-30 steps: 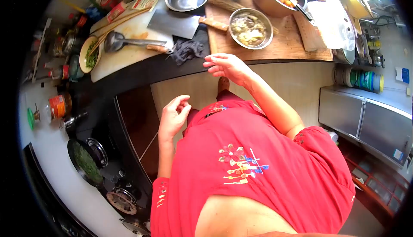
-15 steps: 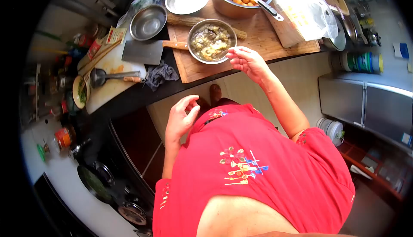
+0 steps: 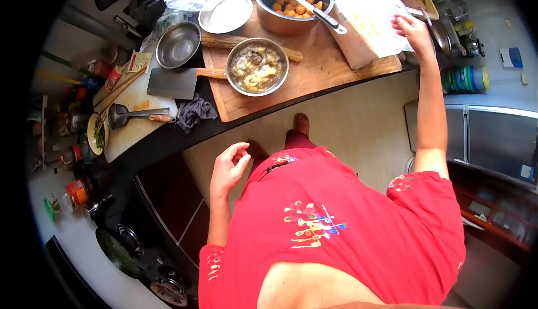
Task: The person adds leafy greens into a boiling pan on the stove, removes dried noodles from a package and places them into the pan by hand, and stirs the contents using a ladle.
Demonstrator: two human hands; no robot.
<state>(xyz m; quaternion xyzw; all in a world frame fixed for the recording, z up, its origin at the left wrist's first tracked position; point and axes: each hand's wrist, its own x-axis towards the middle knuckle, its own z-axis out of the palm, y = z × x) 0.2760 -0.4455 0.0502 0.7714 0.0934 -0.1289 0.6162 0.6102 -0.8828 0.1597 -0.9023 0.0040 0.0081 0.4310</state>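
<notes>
My left hand (image 3: 228, 169) hangs in front of my body, fingers loosely bent, thumb apart, holding nothing. At the far right of the counter, my right hand (image 3: 416, 35) is over the clear plastic at the side of a white carton (image 3: 364, 20). Its fingers are bent but apart, and nothing shows in them; whether they touch the plastic I cannot tell. A metal bowl (image 3: 230, 73) of yellowish, wet, chopped-looking food stands on the wooden cutting board (image 3: 325, 79). Behind it, a deep pot (image 3: 286, 26) holds round orange-brown pieces and a slotted spoon (image 3: 314, 10).
Left of the board lie a cleaver (image 3: 174, 83), an empty-looking metal bowl (image 3: 178, 45) and a dark cloth (image 3: 196, 113). A ladle (image 3: 119, 116) rests on a white board (image 3: 131, 135). A wooden stick (image 3: 221, 40) lies behind the food bowl. The stove (image 3: 126, 253) is at lower left.
My right hand has moved from the rim of the food bowl rightward to the plastic by the carton. My left hand stays in front of my body. The view has shifted slightly.
</notes>
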